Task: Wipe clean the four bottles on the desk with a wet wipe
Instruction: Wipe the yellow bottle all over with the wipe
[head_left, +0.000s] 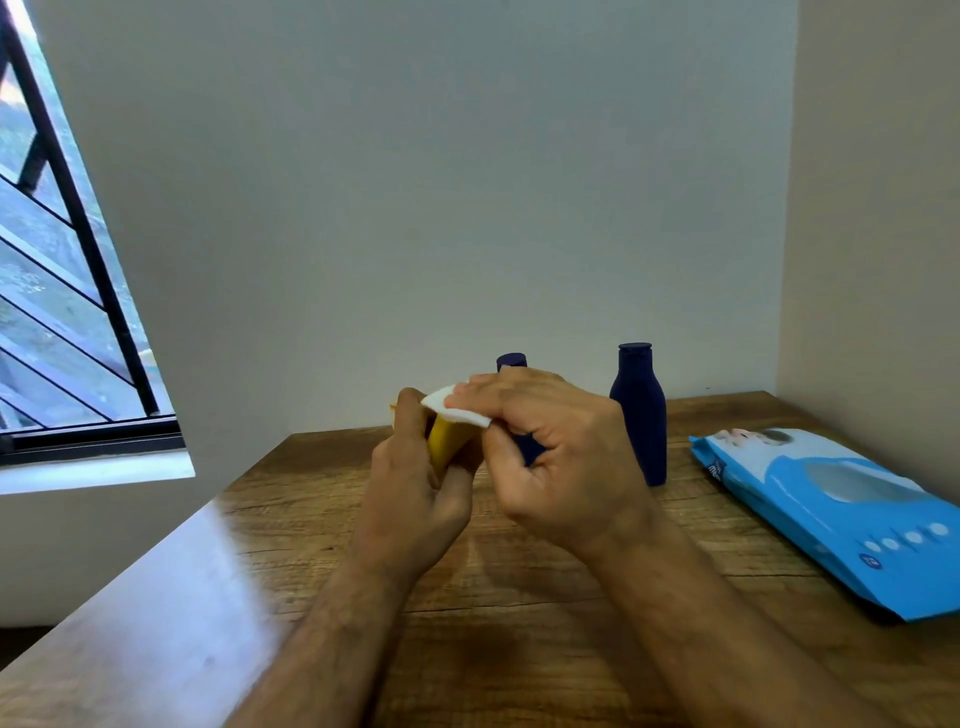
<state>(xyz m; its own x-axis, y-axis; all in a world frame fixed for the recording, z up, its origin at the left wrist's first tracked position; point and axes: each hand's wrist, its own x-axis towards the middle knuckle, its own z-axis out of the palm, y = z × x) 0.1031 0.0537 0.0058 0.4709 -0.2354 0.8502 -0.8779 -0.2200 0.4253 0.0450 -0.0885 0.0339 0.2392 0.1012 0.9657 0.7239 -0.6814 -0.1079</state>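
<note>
**Wiping the yellow bottle**

My left hand (415, 483) has a full grip on the yellow bottle (445, 441), fingers curled round it, holding it above the table (519, 597). My right hand (561, 457) pinches a white wipe (451, 406) and presses it on the bottle's top. A tall dark blue bottle (640, 415) stands behind, near the wall; a second blue bottle (511, 361) shows only its cap past my right hand. The blue wipe pack (841, 514) lies at the right.
</note>
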